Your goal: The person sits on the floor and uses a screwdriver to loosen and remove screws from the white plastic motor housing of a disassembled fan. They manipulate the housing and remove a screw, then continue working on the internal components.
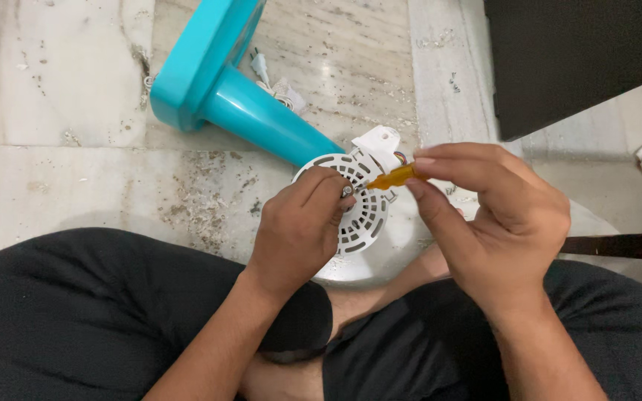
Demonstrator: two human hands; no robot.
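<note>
Right hand [495, 223] grip pinching amber screwdriver [394, 177], left hand [302, 223] closed on perhaps a screw, white vented motor housing [362, 208]

Orange screwdriver [393, 177], teal stand [250, 111], wht housing [360, 209]

Right hand [495, 215] holds orange screwdriver [394, 178] against white fan housing [358, 208]; left hand [299, 226] steadies it.

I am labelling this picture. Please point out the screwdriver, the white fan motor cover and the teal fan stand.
screwdriver [391, 178], head view, on its amber handle.
motor cover [365, 215], head view, on its slotted white face.
fan stand [261, 119], head view, on its teal pole.
</note>
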